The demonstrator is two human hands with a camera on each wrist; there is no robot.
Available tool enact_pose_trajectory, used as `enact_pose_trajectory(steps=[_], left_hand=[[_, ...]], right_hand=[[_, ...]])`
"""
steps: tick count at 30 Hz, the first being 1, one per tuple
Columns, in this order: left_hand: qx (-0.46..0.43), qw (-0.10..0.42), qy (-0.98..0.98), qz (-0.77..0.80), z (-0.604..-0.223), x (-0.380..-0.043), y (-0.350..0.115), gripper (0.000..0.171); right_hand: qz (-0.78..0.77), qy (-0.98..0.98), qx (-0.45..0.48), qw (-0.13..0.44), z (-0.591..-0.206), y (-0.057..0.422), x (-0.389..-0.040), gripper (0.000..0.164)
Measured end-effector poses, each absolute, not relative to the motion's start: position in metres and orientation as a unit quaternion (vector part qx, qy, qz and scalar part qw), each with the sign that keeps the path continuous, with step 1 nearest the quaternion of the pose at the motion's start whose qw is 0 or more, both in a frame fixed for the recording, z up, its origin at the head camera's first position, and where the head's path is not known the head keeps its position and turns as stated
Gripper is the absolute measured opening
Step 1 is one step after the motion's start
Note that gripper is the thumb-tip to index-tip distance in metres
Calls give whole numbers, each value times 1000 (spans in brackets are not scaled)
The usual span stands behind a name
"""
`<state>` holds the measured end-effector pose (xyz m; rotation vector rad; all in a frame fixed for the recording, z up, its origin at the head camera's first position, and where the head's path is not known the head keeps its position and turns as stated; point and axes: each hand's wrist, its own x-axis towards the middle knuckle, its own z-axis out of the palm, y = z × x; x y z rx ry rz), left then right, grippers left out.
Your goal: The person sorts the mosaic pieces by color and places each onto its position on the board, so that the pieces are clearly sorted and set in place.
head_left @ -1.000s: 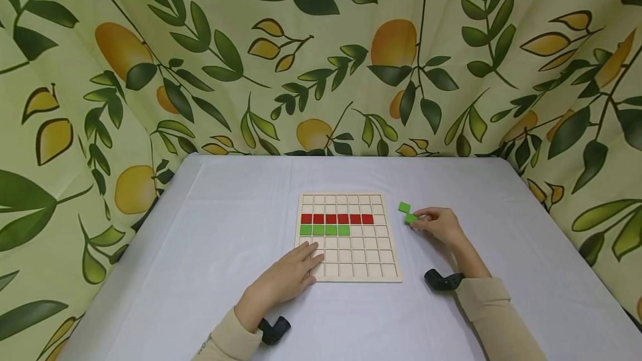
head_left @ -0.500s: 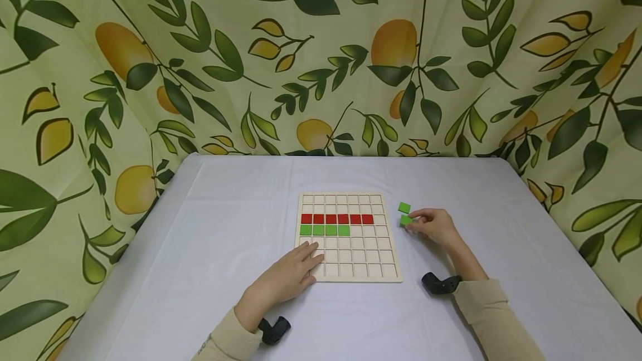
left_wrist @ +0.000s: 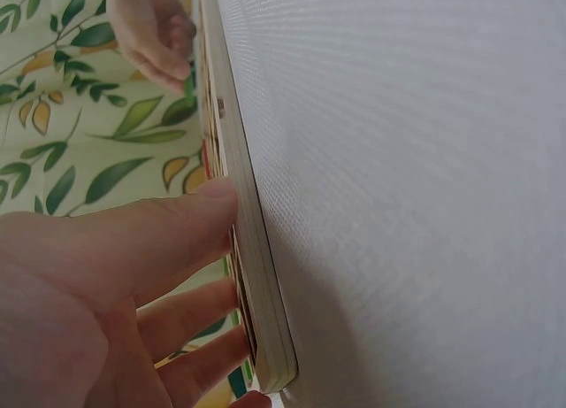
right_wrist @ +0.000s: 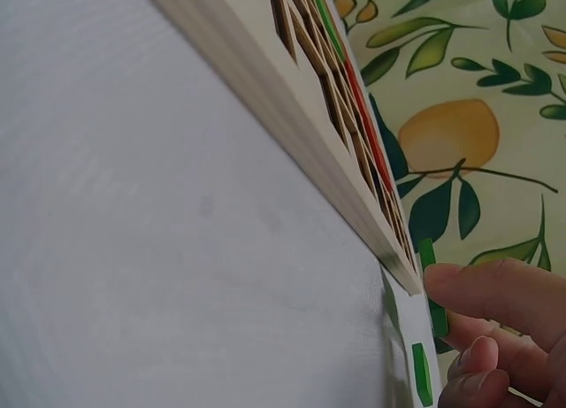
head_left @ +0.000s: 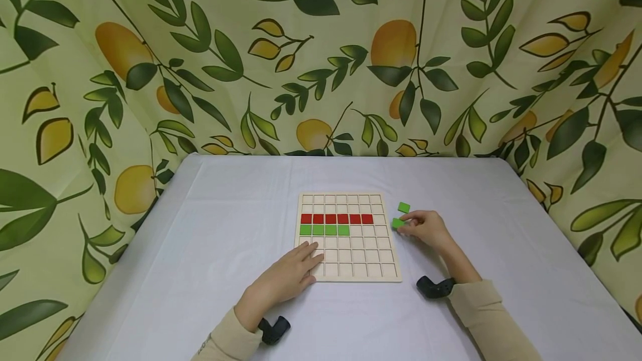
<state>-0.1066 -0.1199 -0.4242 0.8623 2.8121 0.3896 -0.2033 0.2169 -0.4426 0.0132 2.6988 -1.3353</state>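
A pale wooden grid board [head_left: 359, 271] lies flat on the white-covered table. One row holds several red tiles [head_left: 330, 219]; in the row below, several green tiles [head_left: 318, 230] start from the left. My left hand [head_left: 286, 273] rests on the board's lower left corner, fingers spread across the cells and thumb at the near edge [left_wrist: 239, 169]. Between thumb and fingers my right hand [head_left: 426, 228] pinches a green tile [head_left: 398, 223], just off the board's right edge. Another loose green tile [head_left: 404, 207] lies on the cloth behind it, apart from the board.
White cloth [head_left: 225, 199] covers the table on all sides of the board. A leaf-and-fruit patterned curtain [head_left: 321, 71] hangs along the back and both sides. Black devices are strapped at the left wrist [head_left: 274, 330] and right wrist [head_left: 435, 287].
My right hand has moved left toward the board, carrying the green tile away from beside the other loose one. My left hand has stayed in place on the board.
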Motion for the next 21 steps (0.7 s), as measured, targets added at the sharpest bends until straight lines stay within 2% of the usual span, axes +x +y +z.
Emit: enact_pose_trajectory(steps=[21], left_hand=[[280,94,947,126,-423,-107,-119,45]], right_hand=[[-448,891,-40,60,-443,204,-196,31]])
